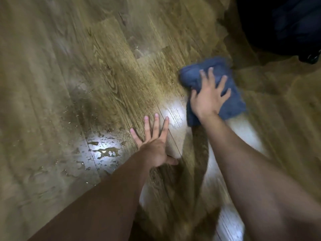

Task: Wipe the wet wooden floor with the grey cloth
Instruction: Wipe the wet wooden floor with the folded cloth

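The wooden floor [107, 84] fills the view, brown planks running diagonally. A patch of water drops and small puddles [102, 150] shines at the lower left of centre. The grey-blue cloth [231, 105] lies bunched on the floor at the right. My right hand [208, 96] presses flat on top of the cloth, fingers spread over it. My left hand [154, 141] rests flat on the bare floor, fingers apart, just right of the wet patch and left of the cloth. The picture is blurred by motion.
A dark, almost black object [281, 25] fills the top right corner, close behind the cloth. Bright light reflections [175, 112] lie on the planks between my two hands and along my right forearm.
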Demonstrator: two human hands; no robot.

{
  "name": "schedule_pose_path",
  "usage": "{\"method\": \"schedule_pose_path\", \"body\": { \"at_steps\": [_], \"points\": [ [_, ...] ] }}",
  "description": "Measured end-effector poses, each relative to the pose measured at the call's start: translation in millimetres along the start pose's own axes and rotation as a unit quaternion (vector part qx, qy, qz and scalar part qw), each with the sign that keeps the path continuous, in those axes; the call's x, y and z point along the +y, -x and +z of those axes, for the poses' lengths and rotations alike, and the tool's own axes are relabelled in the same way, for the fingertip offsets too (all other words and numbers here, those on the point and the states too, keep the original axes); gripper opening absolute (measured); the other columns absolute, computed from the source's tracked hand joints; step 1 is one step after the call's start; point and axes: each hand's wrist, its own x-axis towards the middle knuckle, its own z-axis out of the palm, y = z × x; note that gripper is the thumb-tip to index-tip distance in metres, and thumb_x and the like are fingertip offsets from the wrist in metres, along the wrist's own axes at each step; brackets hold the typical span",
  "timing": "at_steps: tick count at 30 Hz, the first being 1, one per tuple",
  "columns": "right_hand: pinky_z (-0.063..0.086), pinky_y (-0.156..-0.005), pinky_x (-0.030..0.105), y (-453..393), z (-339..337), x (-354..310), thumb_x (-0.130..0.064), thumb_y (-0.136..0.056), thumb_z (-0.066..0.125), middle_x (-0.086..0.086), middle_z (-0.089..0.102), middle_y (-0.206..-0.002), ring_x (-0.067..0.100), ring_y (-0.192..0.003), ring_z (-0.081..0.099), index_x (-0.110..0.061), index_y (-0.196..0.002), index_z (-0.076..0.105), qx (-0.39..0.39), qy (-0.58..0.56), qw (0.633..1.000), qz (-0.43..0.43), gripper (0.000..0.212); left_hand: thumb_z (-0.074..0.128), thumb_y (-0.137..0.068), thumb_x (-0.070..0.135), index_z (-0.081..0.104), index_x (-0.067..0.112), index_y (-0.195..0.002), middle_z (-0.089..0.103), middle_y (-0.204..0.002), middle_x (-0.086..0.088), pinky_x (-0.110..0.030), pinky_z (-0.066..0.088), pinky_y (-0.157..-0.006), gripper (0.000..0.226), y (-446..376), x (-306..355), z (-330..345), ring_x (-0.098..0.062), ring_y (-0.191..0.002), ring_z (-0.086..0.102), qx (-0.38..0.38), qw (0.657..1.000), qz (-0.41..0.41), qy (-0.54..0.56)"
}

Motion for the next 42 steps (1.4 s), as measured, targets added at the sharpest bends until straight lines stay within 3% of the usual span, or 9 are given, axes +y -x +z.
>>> {"method": "schedule_pose_path", "body": {
  "at_steps": [3,6,14,20,28,32,34,37,42],
  "points": [
    [0.006,-0.117,0.061,42.4,4.7,-4.7,-0.037,-0.090,0.055,-0.013,0.011,-0.165,0.032,-0.151,0.001,-0.036,-0.153,0.027,-0.030,0.027,0.990,-0.137,0.069,0.077,-0.050,0.081,-0.053,0.036,-0.133,-0.067,-0.132,0.007,-0.071,-0.037,-0.084,0.160,1.0,2.7,-1.8,-0.026,-0.119,-0.065,0.001,1.000,-0.007,-0.004],
    [0.007,-0.119,0.058,91.0,4.4,25.5,-0.033,-0.088,0.057,-0.011,0.014,-0.164,0.028,-0.152,0.002,-0.035,-0.152,0.029,-0.047,0.021,0.982,-0.183,0.071,0.077,-0.049,0.081,-0.055,0.029,-0.130,-0.067,-0.132,0.006,-0.069,-0.039,-0.081,0.163,3.4,4.0,-4.6,-0.025,-0.118,-0.065,-0.004,1.000,-0.023,-0.011],
    [0.003,-0.120,0.056,154.2,-12.0,104.3,-0.041,-0.093,0.054,-0.015,0.001,-0.165,0.026,-0.152,-0.005,-0.044,-0.155,0.014,-0.095,0.020,0.994,-0.043,0.073,0.080,-0.051,0.078,-0.056,0.036,-0.128,-0.068,-0.130,0.005,-0.072,-0.037,-0.082,0.163,16.0,7.5,-18.0,-0.029,-0.120,-0.064,-0.021,1.000,-0.013,0.003],
    [-0.002,-0.119,0.057,127.7,-3.4,101.3,-0.049,-0.094,0.048,-0.013,0.001,-0.165,0.027,-0.152,-0.008,-0.042,-0.154,0.017,-0.059,0.005,0.997,-0.044,0.069,0.080,-0.050,0.078,-0.057,0.038,-0.127,-0.068,-0.130,0.006,-0.069,-0.041,-0.079,0.162,6.8,5.6,-12.4,-0.024,-0.114,-0.067,-0.012,1.000,-0.014,0.002],
    [0.001,-0.116,0.064,-5.9,-12.1,51.3,-0.044,-0.097,0.048,-0.008,0.007,-0.166,0.036,-0.151,-0.003,-0.035,-0.155,0.023,0.006,-0.033,0.996,0.086,0.064,0.081,-0.052,0.076,-0.051,0.037,-0.135,-0.067,-0.132,0.009,-0.076,-0.030,-0.095,0.161,1.7,4.4,-2.7,-0.025,-0.120,-0.064,-0.013,1.000,-0.011,0.018],
    [0.000,-0.115,0.065,-66.8,-9.7,8.5,-0.044,-0.096,0.045,-0.007,0.005,-0.166,0.041,-0.150,-0.003,-0.034,-0.156,0.021,0.009,-0.016,0.997,0.081,0.065,0.082,-0.052,0.075,-0.050,0.038,-0.135,-0.066,-0.133,0.011,-0.077,-0.029,-0.095,0.160,-1.1,2.5,1.1,-0.022,-0.119,-0.065,-0.005,1.000,-0.009,0.023],
    [0.000,-0.115,0.065,-74.1,-8.2,-11.5,-0.044,-0.096,0.043,-0.008,0.004,-0.166,0.041,-0.150,-0.003,-0.034,-0.156,0.020,0.000,-0.001,0.999,0.054,0.065,0.081,-0.052,0.075,-0.050,0.038,-0.136,-0.066,-0.133,0.011,-0.077,-0.028,-0.095,0.161,-0.1,2.4,0.6,-0.020,-0.119,-0.065,-0.002,1.000,-0.006,0.029],
    [0.001,-0.117,0.063,-54.6,-2.6,-35.0,-0.042,-0.096,0.044,-0.010,0.004,-0.166,0.036,-0.151,-0.003,-0.035,-0.156,0.019,-0.020,0.033,0.997,-0.072,0.065,0.078,-0.050,0.080,-0.050,0.036,-0.136,-0.065,-0.135,0.012,-0.076,-0.028,-0.097,0.161,1.5,2.3,2.8,-0.019,-0.121,-0.063,0.012,1.000,-0.006,0.029],
    [0.000,-0.120,0.056,26.6,6.3,-15.3,-0.036,-0.090,0.055,-0.011,0.011,-0.165,0.029,-0.152,0.001,-0.036,-0.154,0.026,-0.055,0.032,0.971,-0.231,0.070,0.048,-0.063,0.094,-0.044,0.030,-0.143,-0.060,-0.140,0.015,-0.073,-0.028,-0.100,0.137,5.2,1.0,3.2,-0.014,-0.126,-0.060,0.044,0.997,-0.004,0.061]
  ]
}}
